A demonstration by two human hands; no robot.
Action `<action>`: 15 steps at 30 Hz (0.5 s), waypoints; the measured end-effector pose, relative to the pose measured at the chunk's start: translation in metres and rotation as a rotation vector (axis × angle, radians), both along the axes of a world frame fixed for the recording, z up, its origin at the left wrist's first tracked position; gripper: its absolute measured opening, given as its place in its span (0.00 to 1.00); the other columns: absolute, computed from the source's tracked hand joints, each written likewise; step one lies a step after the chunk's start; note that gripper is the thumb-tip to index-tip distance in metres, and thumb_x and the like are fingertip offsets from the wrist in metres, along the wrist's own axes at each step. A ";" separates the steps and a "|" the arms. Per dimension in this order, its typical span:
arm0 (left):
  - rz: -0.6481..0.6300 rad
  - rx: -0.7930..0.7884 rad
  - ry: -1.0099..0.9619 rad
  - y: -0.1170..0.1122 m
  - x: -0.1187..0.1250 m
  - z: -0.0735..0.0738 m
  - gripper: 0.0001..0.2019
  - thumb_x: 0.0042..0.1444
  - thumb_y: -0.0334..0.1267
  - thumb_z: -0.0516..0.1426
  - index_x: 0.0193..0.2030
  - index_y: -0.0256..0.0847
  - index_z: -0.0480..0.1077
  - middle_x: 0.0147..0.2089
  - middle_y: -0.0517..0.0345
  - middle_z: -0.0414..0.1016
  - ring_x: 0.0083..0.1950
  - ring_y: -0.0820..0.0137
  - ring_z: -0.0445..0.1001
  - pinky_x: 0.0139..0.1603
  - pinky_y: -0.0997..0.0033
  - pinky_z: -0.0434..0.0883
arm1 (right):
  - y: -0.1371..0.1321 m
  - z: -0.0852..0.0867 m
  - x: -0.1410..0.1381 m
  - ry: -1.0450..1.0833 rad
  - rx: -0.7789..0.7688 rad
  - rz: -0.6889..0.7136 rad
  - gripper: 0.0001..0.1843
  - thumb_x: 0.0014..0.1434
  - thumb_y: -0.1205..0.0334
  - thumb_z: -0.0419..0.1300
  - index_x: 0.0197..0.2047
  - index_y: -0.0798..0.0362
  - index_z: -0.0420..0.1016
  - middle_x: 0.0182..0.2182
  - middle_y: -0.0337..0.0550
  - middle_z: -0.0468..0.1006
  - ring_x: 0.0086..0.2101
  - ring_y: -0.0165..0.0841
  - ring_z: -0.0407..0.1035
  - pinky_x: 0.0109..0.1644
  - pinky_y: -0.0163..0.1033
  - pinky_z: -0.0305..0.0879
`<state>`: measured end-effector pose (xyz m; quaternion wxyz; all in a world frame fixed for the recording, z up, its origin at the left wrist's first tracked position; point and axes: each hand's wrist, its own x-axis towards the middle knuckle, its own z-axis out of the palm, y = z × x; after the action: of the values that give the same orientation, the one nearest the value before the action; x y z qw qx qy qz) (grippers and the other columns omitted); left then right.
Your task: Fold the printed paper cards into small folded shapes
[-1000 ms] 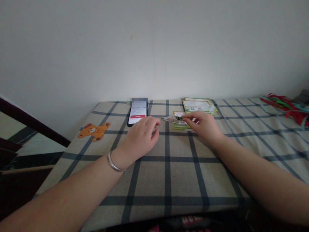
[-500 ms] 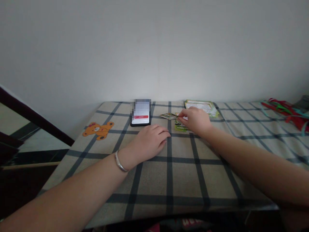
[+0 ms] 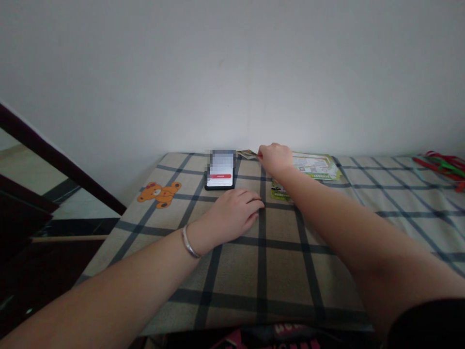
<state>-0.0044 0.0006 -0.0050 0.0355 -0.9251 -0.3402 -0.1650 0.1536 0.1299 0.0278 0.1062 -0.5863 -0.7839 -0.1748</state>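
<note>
Head view: a small folded paper [image 3: 247, 154] is close to the wall [image 3: 232, 72], just right of the phone [image 3: 221, 169]. The right hand [image 3: 276, 159] has its grip pinched on the paper's right end. I can't tell if the paper touches the cloth.

Two piles of green printed paper are near that arm. The big pile [image 3: 316, 167] lies by the wall, right of the hand. The small pile [image 3: 279, 195] lies nearer, partly hidden by the arm.

The left hand [image 3: 238, 213] rests palm down below the phone. Its fingers are a bit bent, and its grip is loose, with the thumb a little apart from the fingers. A silver bracelet [image 3: 189, 242] goes around that wrist.

The phone is lit up, with a red bar on it. Its top is blurry.

Further left is a flat orange bear [image 3: 160, 195]. Far off to the right are some red and green strips [image 3: 441, 165]. A checked cloth [image 3: 240, 271] with dark lines covers the tabletop [image 3: 279, 286].
</note>
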 end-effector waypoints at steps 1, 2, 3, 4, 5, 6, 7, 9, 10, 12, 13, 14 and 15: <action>-0.002 0.001 0.001 0.000 0.000 0.000 0.10 0.62 0.34 0.52 0.48 0.40 0.72 0.50 0.53 0.73 0.51 0.63 0.69 0.52 0.58 0.68 | 0.001 -0.001 -0.001 0.002 -0.003 0.004 0.14 0.64 0.58 0.53 0.44 0.53 0.77 0.39 0.54 0.80 0.42 0.42 0.72 0.41 0.41 0.61; -0.002 0.000 0.003 0.000 0.000 0.000 0.10 0.62 0.34 0.52 0.48 0.40 0.72 0.50 0.53 0.73 0.51 0.63 0.69 0.52 0.58 0.68 | 0.001 -0.002 -0.001 0.006 -0.006 0.010 0.14 0.64 0.58 0.53 0.44 0.53 0.77 0.39 0.54 0.80 0.43 0.43 0.72 0.42 0.42 0.61; -0.001 -0.001 0.005 0.000 0.000 0.000 0.10 0.62 0.34 0.52 0.48 0.40 0.72 0.50 0.54 0.73 0.51 0.63 0.69 0.52 0.58 0.68 | 0.001 -0.003 0.000 0.013 -0.008 0.015 0.13 0.64 0.58 0.53 0.45 0.53 0.77 0.40 0.54 0.80 0.44 0.43 0.72 0.44 0.42 0.61; 0.000 -0.002 0.006 0.000 0.000 0.000 0.10 0.62 0.34 0.52 0.48 0.40 0.72 0.50 0.54 0.73 0.51 0.63 0.69 0.52 0.58 0.68 | 0.000 -0.003 0.001 0.022 -0.011 0.019 0.13 0.64 0.58 0.53 0.45 0.52 0.76 0.40 0.53 0.80 0.44 0.42 0.72 0.45 0.43 0.60; 0.001 -0.003 0.005 0.000 0.000 0.000 0.10 0.62 0.34 0.53 0.48 0.40 0.72 0.50 0.54 0.73 0.51 0.63 0.69 0.53 0.58 0.68 | -0.001 -0.002 0.003 0.035 -0.014 0.020 0.13 0.64 0.59 0.53 0.47 0.51 0.76 0.41 0.52 0.80 0.44 0.42 0.72 0.45 0.43 0.61; 0.003 -0.004 0.004 0.000 0.000 0.000 0.10 0.62 0.34 0.53 0.48 0.40 0.72 0.50 0.54 0.73 0.52 0.63 0.69 0.53 0.58 0.68 | -0.002 0.000 0.006 0.054 -0.020 0.017 0.14 0.63 0.58 0.54 0.49 0.50 0.75 0.41 0.51 0.80 0.44 0.41 0.72 0.45 0.43 0.61; 0.003 -0.006 0.002 0.000 0.000 0.000 0.10 0.62 0.34 0.53 0.48 0.40 0.72 0.50 0.54 0.73 0.52 0.63 0.69 0.54 0.58 0.68 | -0.003 0.002 0.010 0.075 -0.032 0.011 0.14 0.62 0.57 0.54 0.50 0.48 0.74 0.41 0.48 0.81 0.43 0.40 0.73 0.43 0.42 0.62; 0.003 -0.007 -0.003 0.000 0.000 0.001 0.10 0.61 0.34 0.53 0.48 0.40 0.72 0.51 0.54 0.73 0.52 0.63 0.69 0.54 0.58 0.68 | -0.007 0.008 0.021 0.131 -0.070 -0.005 0.14 0.62 0.56 0.54 0.47 0.45 0.76 0.40 0.44 0.81 0.39 0.38 0.74 0.39 0.40 0.64; 0.003 -0.007 -0.004 0.000 0.000 0.001 0.10 0.61 0.34 0.53 0.48 0.40 0.72 0.51 0.54 0.73 0.52 0.63 0.69 0.54 0.58 0.68 | -0.011 0.012 0.028 0.234 -0.122 0.001 0.13 0.61 0.55 0.54 0.45 0.45 0.77 0.40 0.43 0.81 0.39 0.38 0.74 0.38 0.39 0.65; -0.001 -0.004 -0.002 0.000 0.001 0.002 0.10 0.61 0.33 0.53 0.48 0.39 0.72 0.51 0.54 0.73 0.52 0.63 0.69 0.54 0.58 0.68 | -0.023 0.018 0.043 0.336 -0.206 0.063 0.13 0.59 0.55 0.55 0.43 0.46 0.79 0.39 0.42 0.82 0.38 0.37 0.74 0.39 0.39 0.66; -0.003 -0.002 0.002 0.000 0.002 0.003 0.10 0.61 0.33 0.53 0.47 0.39 0.72 0.50 0.54 0.73 0.52 0.63 0.69 0.54 0.58 0.68 | -0.032 0.020 0.051 0.326 -0.227 0.088 0.13 0.59 0.54 0.56 0.42 0.47 0.79 0.38 0.43 0.82 0.38 0.37 0.74 0.40 0.40 0.67; -0.004 -0.001 0.006 0.000 0.002 0.003 0.10 0.61 0.32 0.53 0.47 0.38 0.72 0.50 0.53 0.73 0.52 0.63 0.69 0.54 0.59 0.68 | -0.041 0.020 0.058 0.295 -0.249 0.112 0.14 0.58 0.53 0.56 0.41 0.47 0.80 0.38 0.43 0.82 0.38 0.38 0.74 0.41 0.41 0.68; -0.004 0.000 0.009 0.000 0.003 0.003 0.10 0.61 0.32 0.53 0.47 0.38 0.72 0.50 0.53 0.73 0.52 0.63 0.69 0.54 0.59 0.68 | -0.052 0.019 0.065 0.252 -0.276 0.148 0.15 0.58 0.51 0.56 0.41 0.47 0.80 0.40 0.44 0.81 0.39 0.39 0.74 0.43 0.43 0.68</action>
<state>-0.0017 0.0003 -0.0016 0.0368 -0.9264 -0.3384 -0.1609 0.2190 0.0778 0.0466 0.1344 -0.5533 -0.8219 0.0174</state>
